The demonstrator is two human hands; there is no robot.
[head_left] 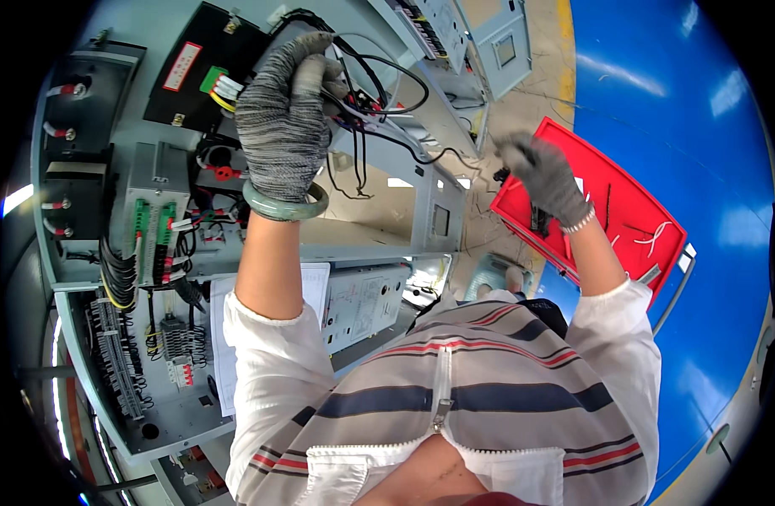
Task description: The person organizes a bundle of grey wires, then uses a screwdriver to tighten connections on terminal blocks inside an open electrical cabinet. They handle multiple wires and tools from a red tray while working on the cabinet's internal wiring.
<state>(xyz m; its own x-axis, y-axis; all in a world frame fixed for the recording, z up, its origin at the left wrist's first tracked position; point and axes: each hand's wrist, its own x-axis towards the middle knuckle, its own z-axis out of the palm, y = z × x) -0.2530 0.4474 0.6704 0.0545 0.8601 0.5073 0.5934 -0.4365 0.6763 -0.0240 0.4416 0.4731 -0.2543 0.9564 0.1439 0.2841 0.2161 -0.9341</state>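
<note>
My left hand [284, 118], in a grey knit glove, is raised over the open electrical cabinet [138, 173]. Its fingers are closed on a bundle of black wires [370, 108], whose loose ends loop and hang to the right. A green bangle [269, 202] circles that wrist. Beside the hand sits a black panel [193, 67] with a green terminal plug [214, 82] and yellow and white leads. My right hand [549, 181], gloved too, hovers over the left end of a red tray [632, 198]. Motion smears its fingertips, so I cannot tell whether they hold anything.
Wire offcuts [653, 238] and small dark parts lie in the tray. Paper sheets [315, 291] lie against the cabinet near my left forearm. Rows of terminal blocks [113, 354] fill the lower left bay. Another open cabinet [497, 51] stands at the back; blue floor [699, 320] extends right.
</note>
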